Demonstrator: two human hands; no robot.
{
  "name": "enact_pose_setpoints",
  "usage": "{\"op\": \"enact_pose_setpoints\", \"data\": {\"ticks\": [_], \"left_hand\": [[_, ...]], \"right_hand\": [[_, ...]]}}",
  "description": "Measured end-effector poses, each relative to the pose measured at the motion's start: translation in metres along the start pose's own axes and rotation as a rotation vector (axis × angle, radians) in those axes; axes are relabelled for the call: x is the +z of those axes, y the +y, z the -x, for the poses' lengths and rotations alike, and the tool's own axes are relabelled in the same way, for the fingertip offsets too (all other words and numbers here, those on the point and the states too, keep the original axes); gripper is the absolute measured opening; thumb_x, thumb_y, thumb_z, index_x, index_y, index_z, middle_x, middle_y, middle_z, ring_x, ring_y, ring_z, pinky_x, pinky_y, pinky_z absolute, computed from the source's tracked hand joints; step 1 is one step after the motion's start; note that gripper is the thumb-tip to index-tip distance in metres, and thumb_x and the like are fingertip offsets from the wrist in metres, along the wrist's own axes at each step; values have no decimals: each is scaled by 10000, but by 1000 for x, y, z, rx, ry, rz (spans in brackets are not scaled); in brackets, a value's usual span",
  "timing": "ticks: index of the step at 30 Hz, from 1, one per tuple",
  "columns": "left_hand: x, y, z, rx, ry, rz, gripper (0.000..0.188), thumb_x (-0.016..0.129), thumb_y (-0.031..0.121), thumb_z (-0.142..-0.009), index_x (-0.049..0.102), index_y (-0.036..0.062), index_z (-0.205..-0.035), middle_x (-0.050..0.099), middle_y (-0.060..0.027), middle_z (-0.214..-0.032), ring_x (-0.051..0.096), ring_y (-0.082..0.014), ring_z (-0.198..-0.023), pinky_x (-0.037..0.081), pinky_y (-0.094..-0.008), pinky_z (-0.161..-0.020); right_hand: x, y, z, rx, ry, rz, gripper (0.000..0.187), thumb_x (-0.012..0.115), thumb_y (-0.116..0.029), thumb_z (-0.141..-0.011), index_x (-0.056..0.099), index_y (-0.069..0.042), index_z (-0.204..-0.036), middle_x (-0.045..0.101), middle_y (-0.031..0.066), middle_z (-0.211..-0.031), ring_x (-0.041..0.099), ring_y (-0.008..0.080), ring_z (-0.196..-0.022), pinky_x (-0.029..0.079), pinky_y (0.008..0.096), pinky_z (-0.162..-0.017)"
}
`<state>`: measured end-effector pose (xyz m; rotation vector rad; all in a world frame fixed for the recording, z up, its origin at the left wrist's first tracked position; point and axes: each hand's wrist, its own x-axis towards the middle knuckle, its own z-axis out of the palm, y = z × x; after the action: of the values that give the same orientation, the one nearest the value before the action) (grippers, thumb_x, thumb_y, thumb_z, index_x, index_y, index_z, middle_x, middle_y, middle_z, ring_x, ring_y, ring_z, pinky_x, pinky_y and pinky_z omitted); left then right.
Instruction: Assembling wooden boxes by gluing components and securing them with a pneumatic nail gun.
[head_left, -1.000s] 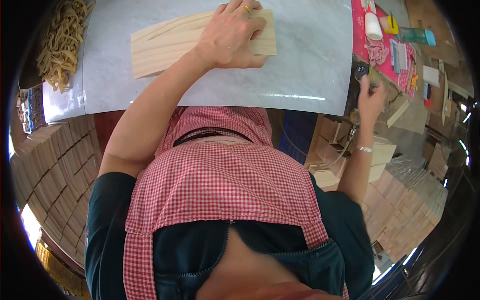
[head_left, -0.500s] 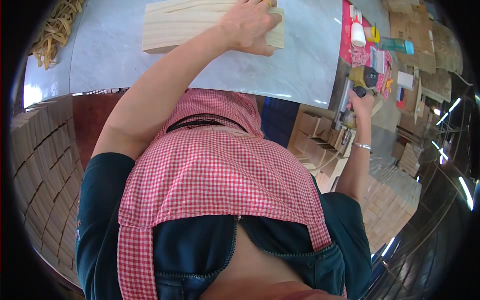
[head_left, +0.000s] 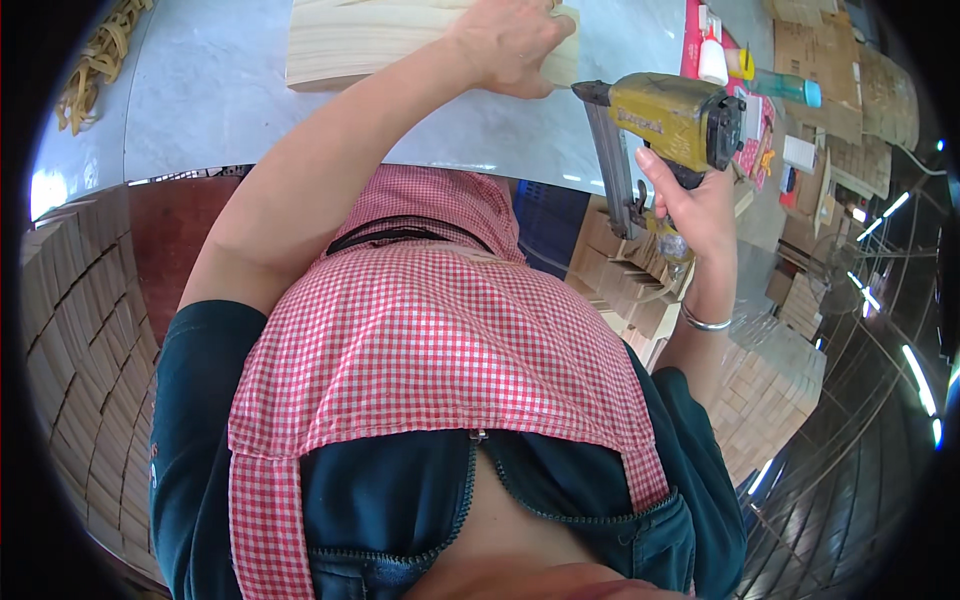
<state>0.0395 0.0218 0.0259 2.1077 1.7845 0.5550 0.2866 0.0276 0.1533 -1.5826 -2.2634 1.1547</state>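
Observation:
A pale wooden board (head_left: 365, 42) with visible grain lies on the white marbled tabletop, its far part cut off by the top of the view. My left hand (head_left: 512, 48) grips the board near its right end, thumb along the near edge; some fingers are out of sight. In my right hand (head_left: 695, 205) is a yellow and black nail gun (head_left: 665, 115), held by its handle. Its nose points left, close to the board's right end, and its long magazine hangs down toward me. Whether the nose touches the wood I cannot tell.
Looped tan strips (head_left: 95, 75) lie at the table's left. To the right stand a white bottle (head_left: 712, 62) and a teal bottle (head_left: 785, 87) near a red cloth. Stacked wood pieces (head_left: 80, 340) fill the lower left, and more stacks (head_left: 770, 400) stand at the right.
My right hand has brought the nail gun up and left from the table's right side toward the board. My left hand stays on the board, which sits slightly higher in view.

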Motion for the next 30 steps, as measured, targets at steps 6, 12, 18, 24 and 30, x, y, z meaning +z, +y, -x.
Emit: {"op": "enact_pose_setpoints", "data": {"ticks": [6,12,18,24,30], "left_hand": [[-10,3,1,-12,-91,3,490,759,377,-701,615,41,-1028,584,-199,-1046,568,-376,-980,456,-464,-930],[-13,4,0,-26,-109,14,479,756,378,-704,630,37,-1015,584,-197,-1047,562,-372,-988,450,-456,-937],[-10,-2,8,57,61,-66,465,747,374,-706,640,37,-1007,582,-193,-1051,554,-367,-1003,442,-449,-948],[2,-6,13,111,253,-70,446,725,371,-718,646,39,-1006,581,-189,-1055,550,-363,-1014,435,-444,-957],[-5,-5,13,106,215,-75,440,706,370,-732,654,38,-1016,583,-190,-1064,546,-361,-1023,428,-439,-969]], "right_hand": [[5,-5,-1,38,4,10,193,780,-169,-887,689,2,-887,592,1,-611,467,77,-451,377,226,-417],[17,-7,4,88,41,-65,204,780,-182,-891,689,0,-884,580,-1,-591,466,79,-443,382,227,-416],[20,-14,1,110,101,-82,221,780,-200,-895,690,1,-877,573,0,-579,473,82,-443,393,229,-419],[22,-24,-18,107,114,-41,236,779,-215,-897,693,4,-877,575,2,-579,485,83,-447,403,231,-427],[20,-23,-26,100,99,-30,245,776,-229,-902,697,1,-878,577,2,-577,487,82,-447,405,230,-431]]}}
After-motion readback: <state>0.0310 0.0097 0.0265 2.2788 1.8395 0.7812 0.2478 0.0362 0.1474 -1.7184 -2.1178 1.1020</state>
